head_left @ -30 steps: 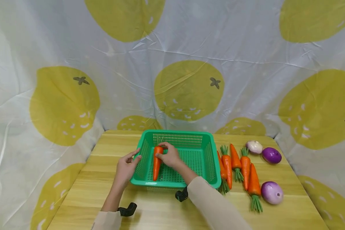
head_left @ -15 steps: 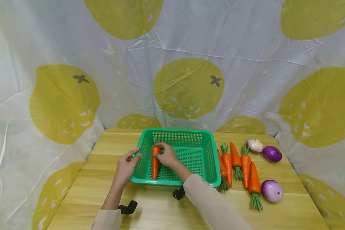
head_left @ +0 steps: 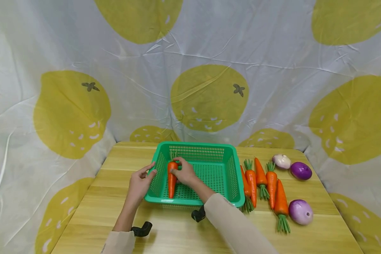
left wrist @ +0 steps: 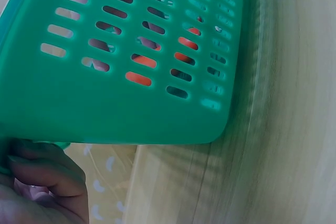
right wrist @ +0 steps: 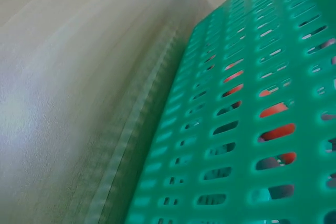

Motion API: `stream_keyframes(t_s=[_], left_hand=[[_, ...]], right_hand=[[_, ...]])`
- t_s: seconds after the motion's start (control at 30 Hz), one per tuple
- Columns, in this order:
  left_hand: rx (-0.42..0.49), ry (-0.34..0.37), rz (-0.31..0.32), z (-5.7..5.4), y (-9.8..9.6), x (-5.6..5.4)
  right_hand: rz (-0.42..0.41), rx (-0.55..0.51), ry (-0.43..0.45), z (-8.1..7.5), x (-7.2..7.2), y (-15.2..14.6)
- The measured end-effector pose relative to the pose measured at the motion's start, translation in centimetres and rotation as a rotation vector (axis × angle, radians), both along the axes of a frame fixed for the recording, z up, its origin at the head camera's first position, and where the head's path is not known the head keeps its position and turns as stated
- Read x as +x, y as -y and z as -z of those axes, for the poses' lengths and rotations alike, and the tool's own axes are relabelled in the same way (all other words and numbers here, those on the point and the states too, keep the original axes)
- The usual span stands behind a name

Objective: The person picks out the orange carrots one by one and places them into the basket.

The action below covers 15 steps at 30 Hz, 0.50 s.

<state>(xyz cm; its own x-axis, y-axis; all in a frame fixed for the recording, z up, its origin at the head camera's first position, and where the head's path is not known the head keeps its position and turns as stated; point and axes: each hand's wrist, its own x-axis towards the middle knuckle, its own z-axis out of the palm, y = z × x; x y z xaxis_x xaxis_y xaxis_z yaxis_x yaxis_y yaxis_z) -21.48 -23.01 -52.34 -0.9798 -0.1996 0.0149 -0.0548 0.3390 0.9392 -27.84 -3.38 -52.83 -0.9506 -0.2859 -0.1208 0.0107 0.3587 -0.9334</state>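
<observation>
In the head view, a green plastic basket (head_left: 190,202) with slotted walls stands on the table. My left hand (head_left: 139,185) grips its left rim between thumb and fingers. Inside, near the left wall, is an orange carrot (head_left: 171,185), its green top toward the back and its tip toward me. My right hand (head_left: 185,173) pinches this carrot close to its thick end. The left wrist view has the hand (left wrist: 44,184) at the rim, below the basket's wall (left wrist: 121,116). In the right wrist view the front wall (right wrist: 241,145) hides the right hand almost wholly; orange shows through the slots.
Right of the basket lie several more carrots (head_left: 271,185), one of them close against the basket's wall. Beyond them are a whitish-purple onion (head_left: 282,161), a dark purple onion (head_left: 301,170) and a light purple onion (head_left: 300,212). A lemon-patterned cloth (head_left: 139,98) hangs behind the wooden table (head_left: 92,215).
My right hand has shifted slightly left with the carrot, nearer the basket's left wall. The left hand keeps its hold on the rim, and the basket stays in place.
</observation>
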Motion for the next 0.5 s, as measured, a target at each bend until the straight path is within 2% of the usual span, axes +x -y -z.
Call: stream_keyframes(t_s=[0.2,0.5], left_hand=[[-0.004,0.005,-0.007,-0.1,-0.2,0.0],[-0.011,-0.003,-0.006,-0.3,-0.2,0.3]], right_hand=[[0.02,-0.061,0.031,-0.6,0.0,-1.2],[0.008,-0.091,0.045,-1.4,0.1,-3.9]])
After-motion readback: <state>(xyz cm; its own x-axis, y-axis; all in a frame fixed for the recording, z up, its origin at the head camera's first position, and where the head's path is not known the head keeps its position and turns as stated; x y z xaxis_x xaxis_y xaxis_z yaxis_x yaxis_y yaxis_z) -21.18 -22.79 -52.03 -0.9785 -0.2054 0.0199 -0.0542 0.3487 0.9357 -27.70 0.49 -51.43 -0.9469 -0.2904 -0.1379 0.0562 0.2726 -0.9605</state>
